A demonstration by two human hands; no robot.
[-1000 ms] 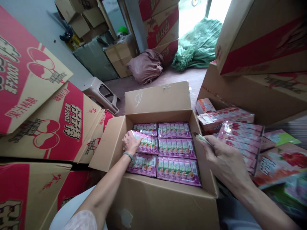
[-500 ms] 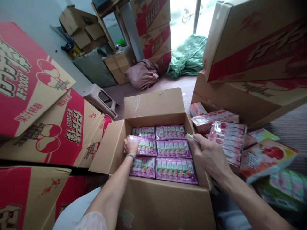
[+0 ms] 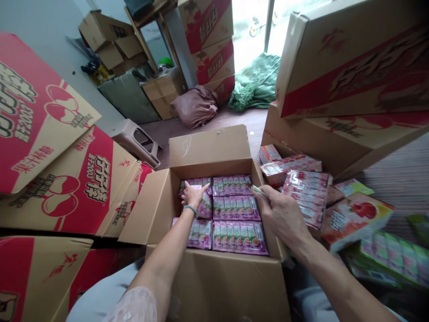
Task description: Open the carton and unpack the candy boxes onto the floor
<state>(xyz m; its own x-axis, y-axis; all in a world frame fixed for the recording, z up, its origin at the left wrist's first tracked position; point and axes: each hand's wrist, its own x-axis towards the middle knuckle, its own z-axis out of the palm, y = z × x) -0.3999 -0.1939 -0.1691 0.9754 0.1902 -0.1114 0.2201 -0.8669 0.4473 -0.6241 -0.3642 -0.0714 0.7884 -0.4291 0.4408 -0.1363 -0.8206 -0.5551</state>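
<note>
An open cardboard box (image 3: 214, 277) in front of me holds flat purple snack packets (image 3: 236, 208) in two columns. My left hand (image 3: 192, 194) reaches into the box's left column, fingers spread flat on the middle purple packet (image 3: 205, 208); a green band circles the wrist. My right hand (image 3: 279, 214) is at the box's right wall, fingers closed on a thin greenish tool (image 3: 258, 190) whose tip points over the packets.
Red-and-tan cartons (image 3: 60, 179) are stacked at left, and larger ones (image 3: 348, 89) at right. Pink packets (image 3: 306, 192) and small red boxes (image 3: 355, 217) lie right of the box. A plastic stool (image 3: 136, 141), brown bag (image 3: 196, 105) and green netting (image 3: 254, 85) sit behind.
My left hand slid up the left column and opened flat on the middle packet. My right hand moved slightly left toward the box. The view shifted right.
</note>
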